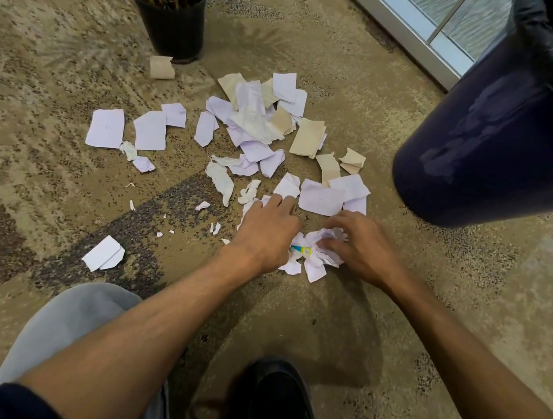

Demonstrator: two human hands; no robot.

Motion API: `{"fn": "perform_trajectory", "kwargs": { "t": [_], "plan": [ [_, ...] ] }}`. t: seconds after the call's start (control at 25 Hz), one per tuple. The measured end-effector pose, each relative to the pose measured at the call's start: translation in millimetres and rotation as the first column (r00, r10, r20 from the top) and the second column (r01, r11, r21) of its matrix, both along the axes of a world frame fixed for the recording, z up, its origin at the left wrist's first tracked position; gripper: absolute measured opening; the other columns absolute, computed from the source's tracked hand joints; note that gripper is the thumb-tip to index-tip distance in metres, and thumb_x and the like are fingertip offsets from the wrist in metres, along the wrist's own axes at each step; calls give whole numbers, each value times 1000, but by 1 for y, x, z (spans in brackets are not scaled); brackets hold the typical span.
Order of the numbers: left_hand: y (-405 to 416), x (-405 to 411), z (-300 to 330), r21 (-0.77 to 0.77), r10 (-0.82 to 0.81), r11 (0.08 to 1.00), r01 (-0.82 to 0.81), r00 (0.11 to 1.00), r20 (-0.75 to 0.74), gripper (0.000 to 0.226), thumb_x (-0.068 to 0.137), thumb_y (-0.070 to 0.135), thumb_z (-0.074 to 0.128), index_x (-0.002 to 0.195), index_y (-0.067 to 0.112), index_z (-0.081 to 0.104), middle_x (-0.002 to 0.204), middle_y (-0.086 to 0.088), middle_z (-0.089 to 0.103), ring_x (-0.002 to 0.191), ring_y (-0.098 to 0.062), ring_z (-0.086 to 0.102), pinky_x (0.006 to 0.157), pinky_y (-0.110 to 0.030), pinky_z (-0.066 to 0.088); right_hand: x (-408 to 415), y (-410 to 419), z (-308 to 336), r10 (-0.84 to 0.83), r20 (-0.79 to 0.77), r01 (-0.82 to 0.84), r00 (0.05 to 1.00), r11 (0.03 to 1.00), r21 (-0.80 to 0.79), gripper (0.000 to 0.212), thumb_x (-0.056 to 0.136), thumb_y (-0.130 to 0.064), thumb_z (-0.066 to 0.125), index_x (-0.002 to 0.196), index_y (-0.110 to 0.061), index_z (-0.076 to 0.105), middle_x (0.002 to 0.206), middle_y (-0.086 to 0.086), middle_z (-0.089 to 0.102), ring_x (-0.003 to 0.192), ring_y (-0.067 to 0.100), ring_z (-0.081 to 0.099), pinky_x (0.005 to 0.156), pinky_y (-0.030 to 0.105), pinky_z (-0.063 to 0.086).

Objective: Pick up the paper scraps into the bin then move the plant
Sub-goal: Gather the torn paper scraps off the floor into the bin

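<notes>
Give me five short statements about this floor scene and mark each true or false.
1. The potted plant lies tipped over. False: it stands upright.
2. The bin is right of the paper scraps. True.
3. The right hand rests on a crumpled wad of paper. True.
4. Every scrap is white. False: some are tan.
5. The left hand holds the plant pot. False: it is down among scraps on the carpet.

White and tan paper scraps (253,127) lie scattered flat and crumpled on the carpet, thickest in a heap at the middle. The dark blue bin (503,138), lined with a black bag, stands right of them. The plant (169,7), in a black pot, stands upright behind them.
</notes>
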State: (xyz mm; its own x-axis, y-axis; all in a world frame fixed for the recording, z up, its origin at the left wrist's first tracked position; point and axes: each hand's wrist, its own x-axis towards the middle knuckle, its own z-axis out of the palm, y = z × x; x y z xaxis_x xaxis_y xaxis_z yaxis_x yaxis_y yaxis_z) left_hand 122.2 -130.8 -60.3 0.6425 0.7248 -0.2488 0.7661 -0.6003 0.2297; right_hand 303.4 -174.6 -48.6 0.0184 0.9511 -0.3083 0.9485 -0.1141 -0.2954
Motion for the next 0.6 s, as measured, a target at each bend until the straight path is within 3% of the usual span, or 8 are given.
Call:
{"fn": "perform_trajectory", "kwargs": {
  "t": [0.12, 0.2, 0.28, 0.4, 0.48, 0.6],
  "plan": [
    [2, -1, 2, -39, 19, 999, -19, 1000, -6, 35, 81, 27, 67, 115, 19, 63, 123, -4, 47, 120, -24, 39, 100, -45, 36, 8, -1, 7, -204, -249, 222, 947, 974, 48, 33, 86, -41, 69, 115, -26, 70, 111, -8, 69, 99, 11, 60, 79, 33, 47],
    [3, -1, 6, -45, 16, 999, -16, 1000, 0, 22, 81, 22, 66, 102, 17, 65, 111, -3, 52, 114, -23, 43, 96, -42, 38, 11, -3, 14, -256, -393, 314, 883, 945, 92, 28, 83, -42, 72, 108, -28, 73, 101, -13, 70, 92, 5, 61, 73, 26, 46],
    [4, -1, 11, -48, 44, 998, -42, 998, 47, 5, 79, 14, 64, 80, 18, 61, 88, 0, 54, 101, -22, 50, 82, -39, 39, 12, -6, 21, -262, -503, 354, 824, 931, 94, 19, 82, -40, 74, 98, -30, 75, 90, -14, 73, 79, 2, 64, 63, 18, 47],
    [11, -9, 16, -203, 195, 965, -165, 971, 139, 12, 77, 16, 71, 70, 19, 62, 75, 3, 62, 79, -17, 58, 67, -30, 42, 15, -16, 18, -298, -559, 327, 774, 944, -51, 16, 81, -38, 76, 94, -29, 75, 84, -8, 73, 68, 2, 63, 60, 15, 45],
    [23, -19, 18, -319, 327, 914, -253, 923, 204, 15, 73, 24, 80, 71, 22, 65, 81, 4, 65, 78, -15, 58, 64, -29, 41, 13, -24, 8, -343, -536, 291, 772, 939, -181, 23, 79, -36, 78, 100, -29, 73, 100, -7, 72, 84, 4, 65, 71, 20, 48],
    [34, -29, 17, -373, 429, 876, -306, 847, 312, 22, 65, 27, 87, 70, 21, 67, 104, 0, 63, 100, -19, 57, 82, -38, 48, 4, -31, -7, -345, -342, 289, 874, 935, -205, 52, 76, -39, 80, 120, -16, 67, 138, -7, 49, 122, 13, 50, 98, 35, 45]
  ]
}}
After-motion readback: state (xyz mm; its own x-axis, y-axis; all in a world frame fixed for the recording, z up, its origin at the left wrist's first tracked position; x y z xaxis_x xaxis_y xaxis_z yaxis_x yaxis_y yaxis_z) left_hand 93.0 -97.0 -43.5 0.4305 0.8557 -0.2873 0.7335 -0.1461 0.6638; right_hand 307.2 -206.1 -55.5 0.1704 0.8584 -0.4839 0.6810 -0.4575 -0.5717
